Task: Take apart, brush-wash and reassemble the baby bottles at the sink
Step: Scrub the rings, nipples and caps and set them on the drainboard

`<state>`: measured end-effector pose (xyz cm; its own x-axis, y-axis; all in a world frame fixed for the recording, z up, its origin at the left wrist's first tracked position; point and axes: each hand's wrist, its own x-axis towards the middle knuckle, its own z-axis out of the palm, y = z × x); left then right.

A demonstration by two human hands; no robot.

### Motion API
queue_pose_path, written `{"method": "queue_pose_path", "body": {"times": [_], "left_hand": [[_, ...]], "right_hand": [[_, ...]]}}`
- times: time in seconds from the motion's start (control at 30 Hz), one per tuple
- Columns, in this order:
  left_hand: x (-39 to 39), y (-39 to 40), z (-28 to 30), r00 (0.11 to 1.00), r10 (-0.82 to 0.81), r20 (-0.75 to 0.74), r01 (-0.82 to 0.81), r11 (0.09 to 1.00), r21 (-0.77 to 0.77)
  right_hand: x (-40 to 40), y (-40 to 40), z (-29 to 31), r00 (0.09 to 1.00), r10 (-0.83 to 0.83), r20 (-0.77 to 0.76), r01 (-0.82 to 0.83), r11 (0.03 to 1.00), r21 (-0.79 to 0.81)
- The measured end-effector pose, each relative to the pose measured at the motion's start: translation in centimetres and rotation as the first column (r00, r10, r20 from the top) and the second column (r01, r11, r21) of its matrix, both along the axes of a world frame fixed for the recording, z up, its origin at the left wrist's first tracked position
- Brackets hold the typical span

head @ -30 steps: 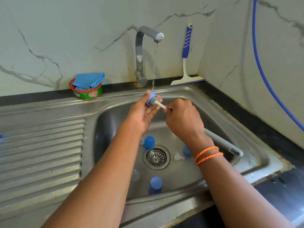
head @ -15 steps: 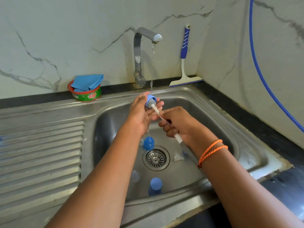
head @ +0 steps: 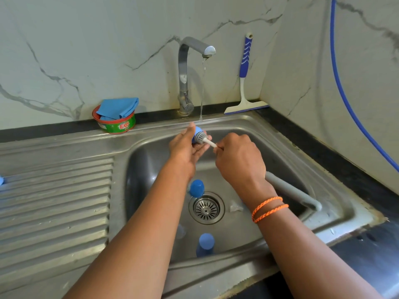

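Observation:
My left hand holds a small blue bottle cap over the steel sink, just under the running tap. My right hand grips a grey bottle brush; its bristle head is pushed into the cap and its long grey handle sticks out behind my wrist. In the basin lie a blue cap beside the drain, a blue-capped bottle at the front, a clear teat and another clear part.
A red and green dish-soap tub with a blue cloth on top stands at the back left. A blue-handled squeegee leans in the corner. A blue hose hangs on the right wall. The ribbed drainboard lies to the left.
My right hand swung the brush handle down toward me and then back out to the right, working the bristles in the cap. The water stream grew from a trickle to a steady flow.

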<state>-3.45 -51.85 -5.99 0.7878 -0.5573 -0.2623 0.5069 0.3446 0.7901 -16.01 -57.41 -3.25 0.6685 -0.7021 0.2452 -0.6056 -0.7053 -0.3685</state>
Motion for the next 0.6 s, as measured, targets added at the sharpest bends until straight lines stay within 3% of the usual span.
{"method": "queue_pose_path", "body": {"times": [0.07,0.17,0.23,0.3,0.33,0.4,0.43,0.47,0.53,0.6], "left_hand": [[-0.3,-0.1,-0.1,0.999,-0.03,0.014,0.03,0.999,-0.021],[-0.6,-0.2,0.1,0.993,-0.092,0.08,0.096,0.995,-0.038],[-0.8,-0.2,0.1,0.986,-0.128,0.104,0.134,0.99,-0.048],[-0.6,-0.1,0.2,0.987,-0.14,0.081,0.147,0.985,-0.09],[-0.4,-0.1,0.2,0.989,-0.137,0.054,0.142,0.982,-0.12],[0.0,0.0,0.3,0.994,-0.108,-0.01,0.105,0.977,-0.188],[0.2,0.1,0.3,0.995,-0.092,-0.038,0.082,0.975,-0.207],[0.4,0.0,0.4,0.995,-0.079,-0.064,0.063,0.975,-0.215],[0.7,-0.1,0.4,0.994,-0.039,-0.101,0.017,0.977,-0.213],[1.1,0.1,0.3,0.993,0.001,-0.119,-0.023,0.983,-0.182]], "right_hand": [[0.0,0.2,0.1,0.999,-0.019,0.029,0.021,0.998,-0.053],[0.1,0.6,-0.4,0.993,0.017,0.119,-0.018,1.0,0.012],[0.5,0.3,-1.1,0.981,0.034,0.189,-0.061,0.988,0.143],[0.9,-0.4,-1.4,0.964,-0.002,0.266,-0.106,0.914,0.392],[1.0,-0.8,-1.0,0.942,-0.047,0.331,-0.166,0.794,0.585],[0.6,-1.3,-0.2,0.893,-0.164,0.419,-0.356,0.312,0.881],[0.2,-1.3,0.3,0.882,-0.195,0.428,-0.422,0.075,0.903],[0.0,-1.3,0.7,0.883,-0.208,0.421,-0.447,-0.096,0.89],[-0.1,-1.5,0.7,0.896,-0.206,0.393,-0.439,-0.276,0.855],[-0.2,-1.2,0.8,0.909,-0.185,0.372,-0.412,-0.281,0.867]]}}
